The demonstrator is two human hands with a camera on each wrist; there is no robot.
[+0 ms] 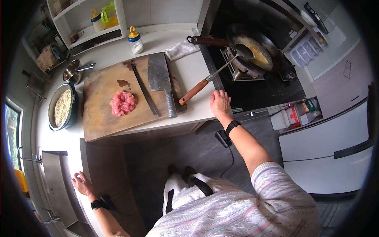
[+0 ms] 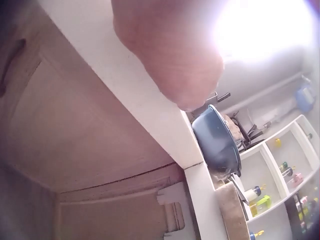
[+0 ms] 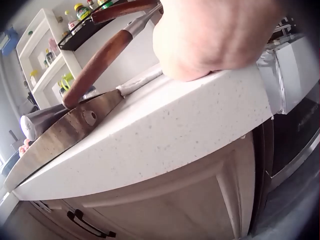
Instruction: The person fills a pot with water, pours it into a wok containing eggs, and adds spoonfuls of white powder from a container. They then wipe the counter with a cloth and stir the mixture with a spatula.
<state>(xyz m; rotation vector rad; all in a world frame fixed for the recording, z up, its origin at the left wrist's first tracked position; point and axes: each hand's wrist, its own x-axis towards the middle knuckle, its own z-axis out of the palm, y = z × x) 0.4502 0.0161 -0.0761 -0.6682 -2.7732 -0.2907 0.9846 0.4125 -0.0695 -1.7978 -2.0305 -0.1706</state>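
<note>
My right hand rests on the counter's front edge beside the black stove, holding nothing. Just left of it lies the wooden handle of a long metal cooking utensil, whose head reaches into the wok over yellow food. My left hand rests on the counter edge by the sink, also with nothing in it. Between the hands, a wooden cutting board bears a pile of raw pink meat, a pair of chopsticks and a cleaver.
A blue bowl with pale, grainy contents stands left of the board, near a small steel pot. Behind the board are a yellow-lidded jar, a white cloth and a white shelf. The board's front edge overhangs the counter.
</note>
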